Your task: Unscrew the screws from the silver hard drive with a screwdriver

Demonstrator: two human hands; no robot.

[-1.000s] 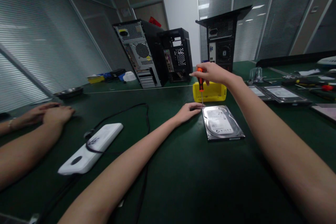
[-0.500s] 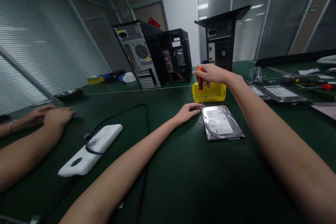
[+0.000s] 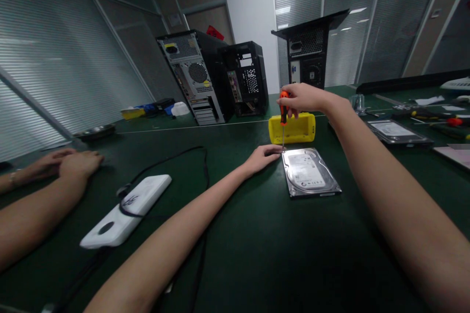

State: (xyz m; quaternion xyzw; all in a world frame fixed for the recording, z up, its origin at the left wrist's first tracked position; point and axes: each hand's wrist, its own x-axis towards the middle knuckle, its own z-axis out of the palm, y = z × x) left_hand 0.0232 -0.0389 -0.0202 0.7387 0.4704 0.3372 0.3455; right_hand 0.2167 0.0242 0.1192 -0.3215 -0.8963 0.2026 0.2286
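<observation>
**Green table (image 3: 257, 254), hard drive (image 3: 309, 174) flat on it, screwdriver (image 3: 282, 113) upright at its far corner**

Closest to you, on your left, a white power bank (image 3: 127, 210) lies on the green cloth with a black cable (image 3: 172, 154) looped over it and curving away; your two bare forearms reach out past it. Further on, right of centre, the hard drive lies flat with its label up, well clear of the power bank. Your left hand (image 3: 262, 155) rests palm down on the table, fingers loose and holding nothing, its fingertips at the drive's far left corner. Your right hand (image 3: 304, 99) hangs above that same corner, fingers clenched round the orange handle of the screwdriver; the shaft points straight down and its tip meets the drive at the corner beside your left fingertips. Just behind the drive stands a yellow box (image 3: 293, 129). Off to the right lies another drive (image 3: 394, 130), with small tools (image 3: 444, 121) beyond it; at the left edge another person's hands (image 3: 75, 161) rest folded on the table. At the far end stand three computer towers (image 3: 200, 76).
</observation>
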